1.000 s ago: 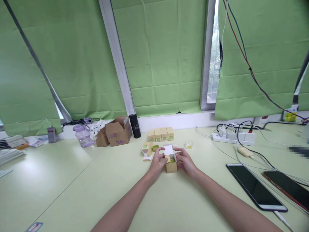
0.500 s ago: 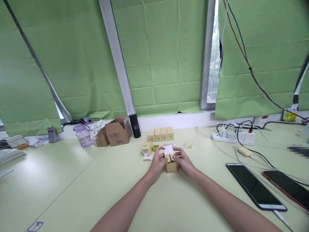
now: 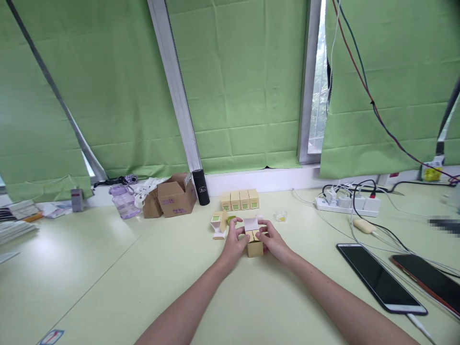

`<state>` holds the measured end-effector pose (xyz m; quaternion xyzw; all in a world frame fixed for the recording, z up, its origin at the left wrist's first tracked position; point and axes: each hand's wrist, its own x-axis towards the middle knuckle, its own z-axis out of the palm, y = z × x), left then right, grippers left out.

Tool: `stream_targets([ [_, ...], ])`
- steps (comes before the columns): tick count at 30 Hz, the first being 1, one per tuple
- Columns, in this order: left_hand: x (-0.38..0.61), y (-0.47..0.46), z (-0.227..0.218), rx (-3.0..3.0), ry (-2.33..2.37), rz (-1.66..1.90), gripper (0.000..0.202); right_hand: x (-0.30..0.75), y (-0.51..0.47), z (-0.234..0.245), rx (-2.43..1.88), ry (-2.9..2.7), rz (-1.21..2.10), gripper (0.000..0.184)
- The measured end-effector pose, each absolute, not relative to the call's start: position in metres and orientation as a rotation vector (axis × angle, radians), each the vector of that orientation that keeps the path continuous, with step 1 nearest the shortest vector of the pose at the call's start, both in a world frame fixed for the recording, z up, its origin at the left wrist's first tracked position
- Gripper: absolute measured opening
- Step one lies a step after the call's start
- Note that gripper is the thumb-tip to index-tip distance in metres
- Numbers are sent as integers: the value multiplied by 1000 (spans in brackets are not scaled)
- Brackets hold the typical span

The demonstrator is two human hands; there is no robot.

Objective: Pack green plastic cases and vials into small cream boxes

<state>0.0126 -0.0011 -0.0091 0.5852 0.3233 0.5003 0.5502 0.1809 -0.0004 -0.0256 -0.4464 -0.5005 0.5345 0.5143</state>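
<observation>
A small kraft-coloured carton (image 3: 255,249) stands on the table between my hands, its white-lined lid flap (image 3: 250,224) raised at the back. My left hand (image 3: 235,243) grips the carton's left side, with the thumb on a top side flap. On the other side, my right hand (image 3: 273,239) holds it the same way, thumb pressing the right flap. The two flaps lie folded inward over the top, so the contents are hidden. Just left of my left hand are an opened small carton (image 3: 218,224) and a green object (image 3: 232,220), partly covered by my fingers.
Behind stands a row of several small cartons (image 3: 239,200), with a clear plastic container (image 3: 281,215) to their right. A cardboard box (image 3: 177,197), black bottle (image 3: 201,187) and purple jug (image 3: 124,201) are at back left. A power strip (image 3: 347,206), cables and two phones (image 3: 381,278) occupy the right.
Both thumbs have pressed the carton's side flaps down flatter, narrowing the opening between them. The raised lid flap has tilted slightly forward.
</observation>
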Motion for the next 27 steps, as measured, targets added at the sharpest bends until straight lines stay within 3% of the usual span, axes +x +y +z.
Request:
stream_targets([
  [18,12,7,-13,1477,853,1234,36,180,1,-28,-1051,-1173,1245,55],
  [27,12,9,-13,1565,845,1252,22,180,-1,-26,-1040,-1249,1040,39],
])
